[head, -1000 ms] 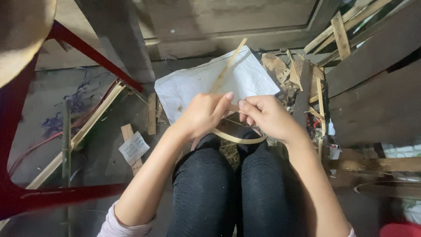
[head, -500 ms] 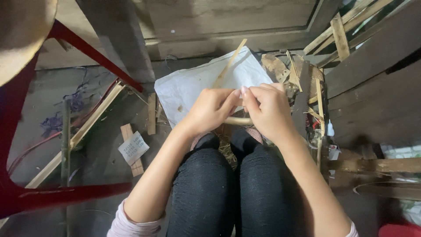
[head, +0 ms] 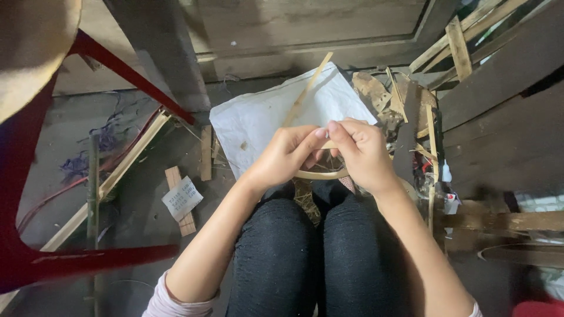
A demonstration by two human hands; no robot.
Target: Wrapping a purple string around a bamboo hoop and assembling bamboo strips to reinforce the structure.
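Both hands pinch one thin bamboo strip above my knees.

Left hand (head: 288,155) and right hand (head: 361,152) meet fingertip to fingertip, each grip pressed onto the bamboo strip (head: 305,94), which rises slanting away over a white sack (head: 258,120) on the floor; its lower part curves into a loop (head: 320,174) under my palms. I see a red chair frame (head: 126,73) at left, a paper-labelled wood block (head: 182,198), and scrap slats (head: 432,135) at right.

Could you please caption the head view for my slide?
Left hand and right hand bend a bamboo strip above a white sheet.
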